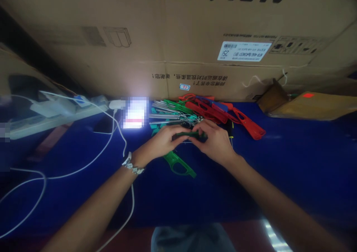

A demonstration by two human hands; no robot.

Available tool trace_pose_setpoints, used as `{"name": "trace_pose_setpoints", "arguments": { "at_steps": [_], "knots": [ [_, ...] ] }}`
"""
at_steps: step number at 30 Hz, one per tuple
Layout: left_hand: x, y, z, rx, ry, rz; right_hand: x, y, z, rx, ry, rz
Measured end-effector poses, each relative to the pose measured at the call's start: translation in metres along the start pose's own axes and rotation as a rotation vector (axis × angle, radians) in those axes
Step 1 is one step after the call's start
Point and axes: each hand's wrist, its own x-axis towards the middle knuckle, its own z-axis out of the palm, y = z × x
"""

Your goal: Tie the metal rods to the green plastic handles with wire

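Observation:
My left hand (pixel 164 140) and my right hand (pixel 213 140) meet over a blue-covered table (pixel 292 159), fingers curled around a dark green plastic handle piece (pixel 189 135) held between them. A green plastic handle (pixel 178 164) sticks out below my left hand. Just behind the hands lies a pile of red handles (pixel 223 114), green handles (pixel 175 105) and metal blades (pixel 164 116). A bracelet sits on my left wrist.
A large cardboard box (pixel 181 40) walls off the back of the table. A power strip (pixel 55 112) with white cables (pixel 92 162) lies at left beside a bright phone screen (pixel 135 112). A brown board (pixel 315 105) rests at right.

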Motion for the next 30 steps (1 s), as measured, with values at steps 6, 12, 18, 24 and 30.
{"name": "trace_pose_setpoints", "arguments": {
  "at_steps": [6, 12, 18, 24, 30],
  "knots": [
    [0.001, -0.002, 0.001, -0.107, 0.045, -0.07, 0.003, 0.006, -0.006, -0.109, 0.066, -0.005],
    [0.001, -0.002, 0.003, -0.24, 0.078, -0.198, 0.003, 0.018, -0.011, -0.035, -0.088, -0.012],
    [0.003, -0.004, 0.001, -0.436, 0.111, -0.321, 0.003, 0.022, -0.009, 0.095, -0.09, -0.092],
    [0.003, -0.006, 0.005, -0.635, 0.223, -0.416, 0.002, 0.013, -0.011, -0.038, 0.078, -0.215],
    [0.004, -0.003, 0.007, -0.724, 0.263, -0.474, 0.002, 0.01, -0.005, -0.113, 0.1, -0.269]
  ]
}}
